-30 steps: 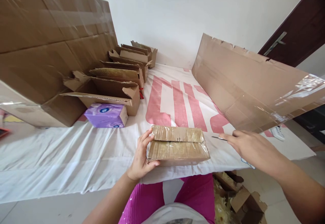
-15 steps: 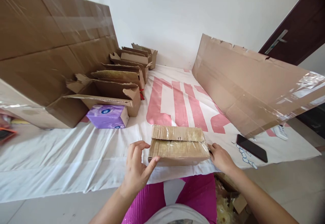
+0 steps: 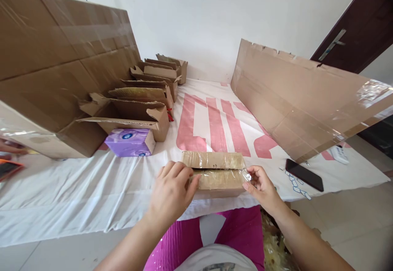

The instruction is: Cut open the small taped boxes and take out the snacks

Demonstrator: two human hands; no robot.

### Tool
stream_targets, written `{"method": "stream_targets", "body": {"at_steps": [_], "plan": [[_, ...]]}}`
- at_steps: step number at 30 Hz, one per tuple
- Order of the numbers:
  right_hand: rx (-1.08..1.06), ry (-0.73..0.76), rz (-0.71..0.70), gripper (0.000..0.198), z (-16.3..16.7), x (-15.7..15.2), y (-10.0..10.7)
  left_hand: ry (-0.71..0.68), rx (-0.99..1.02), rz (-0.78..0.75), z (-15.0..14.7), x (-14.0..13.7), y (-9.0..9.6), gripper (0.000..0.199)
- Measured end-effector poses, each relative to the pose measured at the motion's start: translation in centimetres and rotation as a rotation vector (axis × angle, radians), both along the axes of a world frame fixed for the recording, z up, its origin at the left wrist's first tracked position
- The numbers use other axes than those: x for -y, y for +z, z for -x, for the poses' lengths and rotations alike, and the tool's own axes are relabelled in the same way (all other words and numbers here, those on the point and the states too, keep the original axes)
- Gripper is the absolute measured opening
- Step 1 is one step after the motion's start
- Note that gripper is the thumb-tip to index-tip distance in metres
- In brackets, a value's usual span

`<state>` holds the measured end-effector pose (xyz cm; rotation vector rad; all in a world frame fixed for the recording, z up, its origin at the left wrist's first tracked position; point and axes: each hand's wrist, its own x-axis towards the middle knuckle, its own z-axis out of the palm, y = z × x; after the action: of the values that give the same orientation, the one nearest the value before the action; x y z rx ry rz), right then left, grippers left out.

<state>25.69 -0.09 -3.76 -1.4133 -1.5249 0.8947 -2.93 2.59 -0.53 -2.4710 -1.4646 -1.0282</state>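
A small brown cardboard box (image 3: 219, 179) lies near the front edge of the table, clear tape on its worn top. Between its two top flaps runs a dark gap. Over its left end my left hand (image 3: 173, 185) is bent, fingers and thumb closed on the corner and hiding that end. My right hand (image 3: 262, 187) pinches the right end, where shiny loose tape shows between thumb and fingers.
Open cardboard boxes (image 3: 132, 113) stand in a row at left, behind a purple tissue box (image 3: 130, 142). Large cardboard panels rise on the left (image 3: 70, 66) and right (image 3: 294, 95). A phone (image 3: 303, 175) lies at right beside small blue-edged pieces (image 3: 296, 187).
My left hand has turned over and closed onto the box's left end. My right hand has moved up from the side to the right top corner.
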Motion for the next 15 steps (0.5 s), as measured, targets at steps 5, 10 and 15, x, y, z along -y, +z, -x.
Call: {"method": "stream_targets", "body": {"at_steps": [5,10,15], "plan": [[-0.044,-0.005,-0.003,0.043,-0.1,-0.2,-0.6,-0.035,-0.347,0.049,-2.4,-0.6,1.3,0.029],[-0.078,-0.019,-0.049,0.045,0.0,0.0,-1.2,-0.048,-0.270,0.033,-3.3,-1.0,0.3,0.030],[-0.082,-0.023,-0.055,0.047,0.1,0.2,-1.2,-0.094,-0.199,0.178,-2.7,-1.4,0.8,0.026]]}}
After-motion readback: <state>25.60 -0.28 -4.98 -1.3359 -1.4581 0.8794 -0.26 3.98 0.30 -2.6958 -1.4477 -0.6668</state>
